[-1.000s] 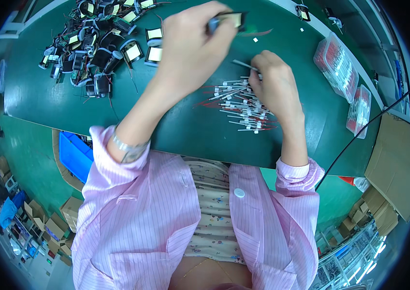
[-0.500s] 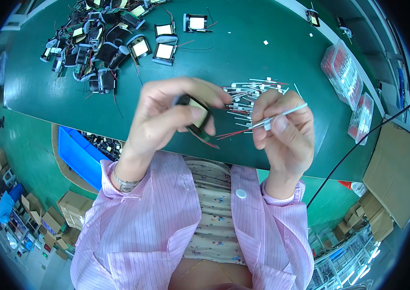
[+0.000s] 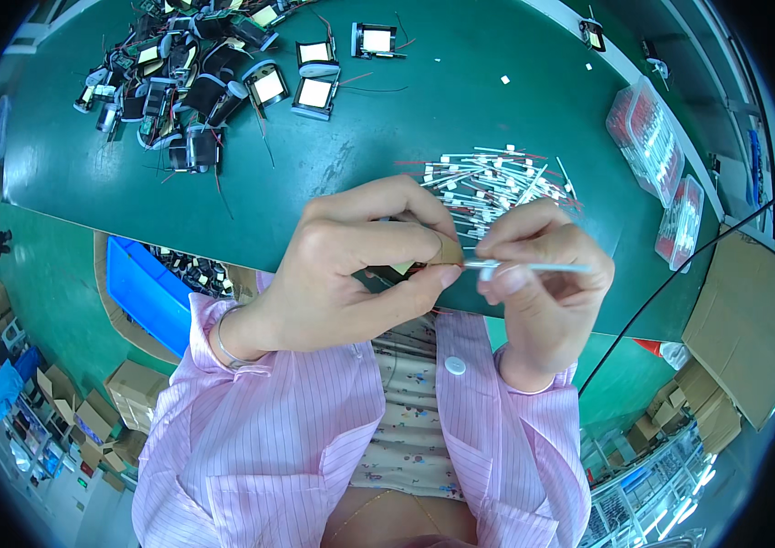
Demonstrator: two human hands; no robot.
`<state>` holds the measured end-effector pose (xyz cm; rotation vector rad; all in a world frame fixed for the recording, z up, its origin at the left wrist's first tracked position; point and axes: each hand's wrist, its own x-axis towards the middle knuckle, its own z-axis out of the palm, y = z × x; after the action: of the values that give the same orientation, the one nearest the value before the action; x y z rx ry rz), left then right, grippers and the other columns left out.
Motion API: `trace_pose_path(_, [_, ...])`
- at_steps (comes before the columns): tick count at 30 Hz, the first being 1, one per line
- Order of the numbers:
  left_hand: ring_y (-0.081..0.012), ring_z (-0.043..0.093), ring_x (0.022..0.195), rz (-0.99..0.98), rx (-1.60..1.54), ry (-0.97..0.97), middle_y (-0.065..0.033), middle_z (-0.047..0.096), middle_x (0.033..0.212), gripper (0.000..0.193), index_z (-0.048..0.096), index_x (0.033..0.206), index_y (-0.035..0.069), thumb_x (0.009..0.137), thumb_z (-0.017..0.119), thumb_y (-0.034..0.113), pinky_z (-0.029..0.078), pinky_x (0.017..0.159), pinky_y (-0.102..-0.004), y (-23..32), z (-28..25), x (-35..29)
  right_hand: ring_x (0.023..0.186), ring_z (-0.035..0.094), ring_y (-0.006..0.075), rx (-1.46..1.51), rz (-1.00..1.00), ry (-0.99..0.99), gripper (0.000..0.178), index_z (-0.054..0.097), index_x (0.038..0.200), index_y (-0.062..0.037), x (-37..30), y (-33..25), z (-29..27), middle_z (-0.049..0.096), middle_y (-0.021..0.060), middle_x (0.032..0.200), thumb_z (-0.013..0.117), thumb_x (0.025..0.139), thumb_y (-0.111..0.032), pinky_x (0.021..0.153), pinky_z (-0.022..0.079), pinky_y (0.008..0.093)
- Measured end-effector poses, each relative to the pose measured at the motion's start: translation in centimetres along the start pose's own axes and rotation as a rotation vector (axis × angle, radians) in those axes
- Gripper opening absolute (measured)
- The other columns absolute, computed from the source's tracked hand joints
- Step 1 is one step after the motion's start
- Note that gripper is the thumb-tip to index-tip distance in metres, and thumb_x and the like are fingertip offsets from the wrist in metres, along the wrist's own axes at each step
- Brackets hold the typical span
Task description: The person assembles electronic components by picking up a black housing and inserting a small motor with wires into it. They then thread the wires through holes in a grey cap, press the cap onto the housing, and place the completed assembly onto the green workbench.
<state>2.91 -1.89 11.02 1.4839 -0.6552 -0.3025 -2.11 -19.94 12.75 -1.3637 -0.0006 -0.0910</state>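
My left hand (image 3: 356,260) is closed round a small black electronic module with a pale pad (image 3: 403,268), mostly hidden by the fingers. Its thumb and forefinger pinch together at the module's right side. Facing it, my right hand (image 3: 547,288) grips a thin white tube with a small white block (image 3: 552,268) between thumb and fingers. The tube's left end meets the left fingertips; fine wires there are too small to make out. Just beyond the hands lies a heap of similar white tubes with red wires (image 3: 497,187).
At the far left is a large pile of black modules (image 3: 191,82), with several set apart beside it. Two clear plastic boxes of tubes (image 3: 648,142) stand at the right edge. A blue bin (image 3: 146,297) sits below the table's left front edge. A black cable (image 3: 648,310) crosses at right.
My left hand has moved right and toward me with the module, turning it. The tube in my right hand now lies level, and the hands have come together at its left end.
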Motion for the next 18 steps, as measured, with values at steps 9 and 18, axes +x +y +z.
trace_pose_path(9, [-0.0146, 0.060, 0.069, 0.002, 0.059, -0.031, -0.0145, 0.062, 0.088, 0.008, 0.067, 0.082, -0.006, 0.075, 0.067, -0.002, 0.046, 0.059, -0.0235, 0.7, -0.6, -0.4, 0.073, 0.057, 0.0163, -0.304, -0.106, -0.247, 0.030, 0.067, 0.093, 0.0010, 0.9, 0.0, -0.6, 0.062, 0.0087, 0.082, 0.078, 0.065, 0.003, 0.066, 0.044, 0.0256])
trace_pose_path(18, [-0.0172, 0.064, 0.079, -0.318, 0.199, 0.216, -0.0102, 0.061, 0.089, 0.019, 0.060, 0.090, -0.004, 0.073, 0.067, -0.012, 0.050, 0.069, -0.0242, -0.7, -0.5, -1.0, 0.076, 0.065, 0.0185, 0.135, 0.192, 0.053, 0.008, 0.060, 0.089, 0.0070, 0.2, -0.1, 0.0, 0.065, 0.0157, 0.085, 0.065, 0.083, 0.005, 0.068, 0.056, 0.0289])
